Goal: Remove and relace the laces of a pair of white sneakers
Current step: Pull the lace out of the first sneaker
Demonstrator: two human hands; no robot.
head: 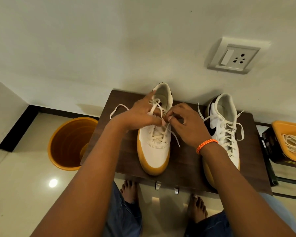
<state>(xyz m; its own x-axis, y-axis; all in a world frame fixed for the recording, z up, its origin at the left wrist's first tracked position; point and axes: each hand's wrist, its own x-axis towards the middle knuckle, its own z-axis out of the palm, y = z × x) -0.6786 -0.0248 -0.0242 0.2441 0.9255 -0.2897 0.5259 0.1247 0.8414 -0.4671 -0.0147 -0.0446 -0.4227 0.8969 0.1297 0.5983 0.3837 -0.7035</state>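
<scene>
Two sneakers sit on the counter (186,161): right one (224,127) looks laced; the near one (154,151) is half-laced, both hands' fingers (171,117) pinching its lace (155,104).

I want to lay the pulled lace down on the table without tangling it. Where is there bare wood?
Bare wood on the table shows between the middle sneaker and the right sneaker, and left of the middle sneaker under the left forearm. The back is crowded: the left hand and right hand work the lace there.
</scene>
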